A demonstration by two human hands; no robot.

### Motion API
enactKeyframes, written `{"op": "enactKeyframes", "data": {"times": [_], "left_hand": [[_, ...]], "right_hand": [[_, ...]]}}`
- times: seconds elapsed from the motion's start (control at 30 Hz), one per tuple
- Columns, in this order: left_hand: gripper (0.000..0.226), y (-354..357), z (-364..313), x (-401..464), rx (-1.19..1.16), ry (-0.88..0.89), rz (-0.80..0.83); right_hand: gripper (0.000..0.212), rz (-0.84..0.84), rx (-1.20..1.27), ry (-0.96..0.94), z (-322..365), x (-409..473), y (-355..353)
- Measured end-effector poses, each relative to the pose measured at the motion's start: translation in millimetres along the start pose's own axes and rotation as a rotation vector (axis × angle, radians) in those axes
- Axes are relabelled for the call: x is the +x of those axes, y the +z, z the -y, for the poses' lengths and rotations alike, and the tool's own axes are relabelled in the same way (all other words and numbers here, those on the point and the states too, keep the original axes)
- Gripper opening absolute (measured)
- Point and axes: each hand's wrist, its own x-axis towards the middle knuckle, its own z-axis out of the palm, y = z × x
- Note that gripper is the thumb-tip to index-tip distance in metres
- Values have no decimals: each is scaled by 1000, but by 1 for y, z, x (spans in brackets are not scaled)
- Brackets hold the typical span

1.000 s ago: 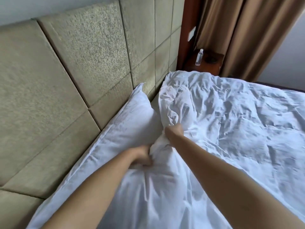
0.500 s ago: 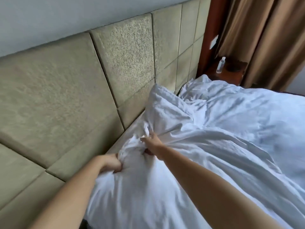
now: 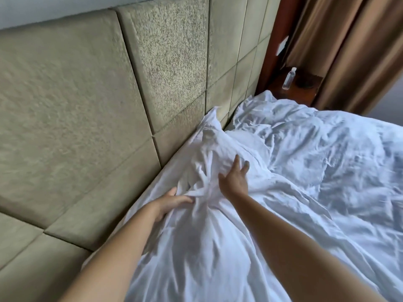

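Note:
A rumpled white duvet [image 3: 305, 162] covers the bed, its top edge bunched against the padded headboard [image 3: 91, 118]. My left hand [image 3: 172, 202] grips a fold of the white fabric near the headboard, fingers curled into the cloth. My right hand [image 3: 234, 178] lies flat with spread fingers on the bunched mound of duvet just to the right. Any pillow below is hidden under the fabric.
A beige padded headboard runs along the left. At the back right a wooden bedside table [image 3: 305, 83] holds a small clear bottle [image 3: 288, 78]. Brown curtains [image 3: 349, 46] hang behind it.
The duvet's top edge has been drawn up over the pillow toward the headboard. My right hand has let go of the fabric and now lies flat on it. My left hand still grips.

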Motion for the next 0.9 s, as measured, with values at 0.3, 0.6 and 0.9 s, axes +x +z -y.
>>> {"op": "enactKeyframes", "data": {"times": [0.3, 0.6, 0.9], "left_hand": [[107, 32, -33, 44, 138, 415, -132], [55, 11, -70, 73, 334, 318, -388], [86, 6, -24, 38, 343, 36, 2]], "right_hand": [[61, 231, -128, 145, -35, 32, 0], [58, -209, 47, -98, 8, 57, -37], [70, 214, -248, -148, -26, 14, 20]]}}
